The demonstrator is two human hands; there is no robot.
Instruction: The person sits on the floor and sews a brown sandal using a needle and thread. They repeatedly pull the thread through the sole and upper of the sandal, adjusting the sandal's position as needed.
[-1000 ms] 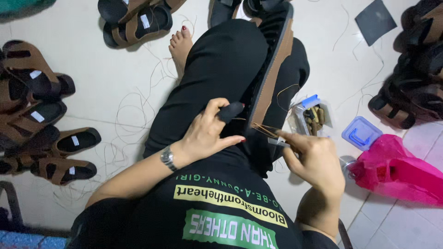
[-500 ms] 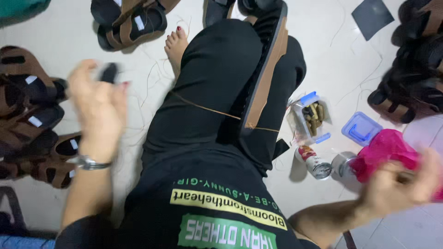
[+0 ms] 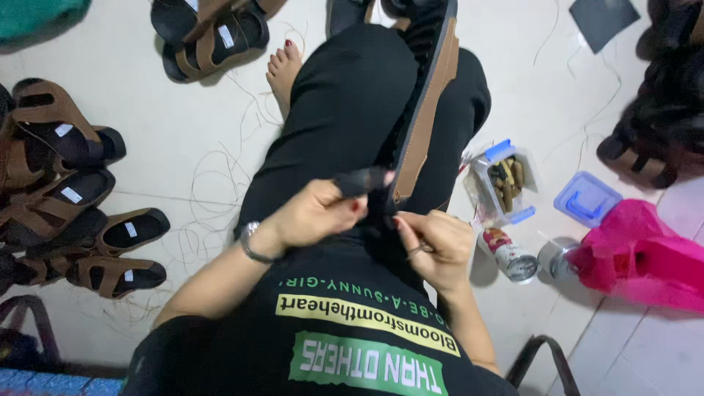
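A long black-and-tan sandal sole (image 3: 429, 95) is laid along the lap of a person in black trousers, its near end brought down between the two hands. The left hand (image 3: 315, 216) is closed narrowly on a small dark tool or strap end (image 3: 363, 180) just above the sole's near end; which of the two it is cannot be told. The right hand (image 3: 433, 246) is pinched shut just beside it, apparently on a thin thread, though the thread itself is too fine to be made out there.

Loose pale threads (image 3: 209, 198) are strewn over the white tiled floor (image 3: 183, 110) beside the left knee, and a snag or tangle could be caused if one were caught up with the working thread. A fingertip could be pricked, since both hands are crowded at one spot. The clear plastic box of small brown pieces (image 3: 506, 180) and the small tin can (image 3: 510, 257) stand near the right elbow and could be knocked over by a wide pull.
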